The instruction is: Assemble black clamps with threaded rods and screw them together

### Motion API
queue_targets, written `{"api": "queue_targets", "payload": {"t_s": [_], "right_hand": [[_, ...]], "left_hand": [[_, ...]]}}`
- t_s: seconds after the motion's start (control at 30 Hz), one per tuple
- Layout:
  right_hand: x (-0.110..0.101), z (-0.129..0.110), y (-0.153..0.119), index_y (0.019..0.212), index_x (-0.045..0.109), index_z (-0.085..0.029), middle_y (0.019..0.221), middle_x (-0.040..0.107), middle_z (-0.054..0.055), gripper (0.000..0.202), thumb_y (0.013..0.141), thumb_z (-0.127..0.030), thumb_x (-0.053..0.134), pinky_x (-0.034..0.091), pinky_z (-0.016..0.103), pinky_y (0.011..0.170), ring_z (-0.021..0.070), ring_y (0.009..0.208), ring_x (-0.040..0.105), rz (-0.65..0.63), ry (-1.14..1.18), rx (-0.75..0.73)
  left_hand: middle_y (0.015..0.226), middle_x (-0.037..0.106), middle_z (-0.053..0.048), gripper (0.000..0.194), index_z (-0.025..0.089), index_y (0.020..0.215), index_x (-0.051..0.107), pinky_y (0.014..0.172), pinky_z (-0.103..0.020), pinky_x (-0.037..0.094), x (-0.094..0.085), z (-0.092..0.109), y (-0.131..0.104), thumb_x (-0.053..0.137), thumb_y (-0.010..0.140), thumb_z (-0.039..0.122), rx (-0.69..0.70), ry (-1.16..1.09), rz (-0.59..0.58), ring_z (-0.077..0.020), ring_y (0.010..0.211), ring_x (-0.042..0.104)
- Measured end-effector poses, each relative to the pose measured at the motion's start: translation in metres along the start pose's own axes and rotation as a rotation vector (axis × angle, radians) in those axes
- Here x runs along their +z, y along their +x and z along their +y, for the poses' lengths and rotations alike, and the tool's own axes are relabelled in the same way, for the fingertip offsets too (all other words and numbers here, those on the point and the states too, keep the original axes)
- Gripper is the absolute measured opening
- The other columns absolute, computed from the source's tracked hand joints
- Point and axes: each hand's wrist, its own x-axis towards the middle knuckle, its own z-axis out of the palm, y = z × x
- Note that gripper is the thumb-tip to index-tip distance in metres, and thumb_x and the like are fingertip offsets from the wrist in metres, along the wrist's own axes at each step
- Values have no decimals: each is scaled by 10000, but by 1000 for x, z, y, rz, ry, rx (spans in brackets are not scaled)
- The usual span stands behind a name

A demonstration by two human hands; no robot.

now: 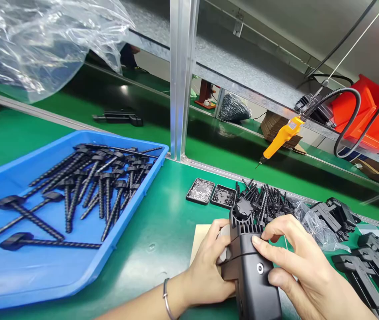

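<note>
A black plastic housing (256,275) stands in front of me, with a round silver screw on its face and a finned, rounded black top. My left hand (205,266) is wrapped around its left side, with a bracelet at the wrist. Beside those fingers a greyish rounded piece (223,244) partly shows; I cannot make out what it is. My right hand (299,262) grips the housing from the right, index fingertip on the upper face and thumb against the side. Behind the left hand lies a flat tan piece (200,235), mostly hidden.
To the left, a blue tray (85,280) holds several black spiral rods. Two small trays of tiny parts (201,191) and more black rods (276,202) lie behind the housing. Black assemblies (365,271) are at right. A yellow electric screwdriver (282,138) hangs beside a metal post (179,89).
</note>
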Motion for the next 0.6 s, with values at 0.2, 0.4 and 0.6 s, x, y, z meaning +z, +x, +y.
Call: {"api": "queue_targets", "payload": {"t_s": [0.2, 0.4, 0.6], "right_hand": [[29, 59, 12, 1103, 679, -201, 917, 605, 58, 277, 1037, -279, 422, 508, 306, 738, 171, 852, 590, 214, 125, 208], [128, 144, 68, 894, 680, -141, 912, 683, 44, 149, 959, -264, 627, 544, 370, 850, 178, 884, 651, -140, 4, 465], [186, 157, 94, 1015, 662, -162, 1061, 664, 59, 173, 975, -325, 622, 555, 380, 877, 191, 967, 649, -362, -60, 569]], "left_hand": [[1192, 478, -103, 615, 223, 1220, 529, 864, -406, 532, 0, 1, 1, 728, 651, 97, 20, -8, 12, -288, 1088, 487], [1153, 477, -98, 571, 234, 1196, 531, 831, -391, 547, 0, 5, 4, 748, 679, 130, -12, -24, 15, -281, 1057, 510], [1121, 501, -92, 585, 250, 1192, 526, 832, -422, 544, 2, 4, 3, 646, 646, 79, 5, -53, 26, -288, 1053, 502]]}}
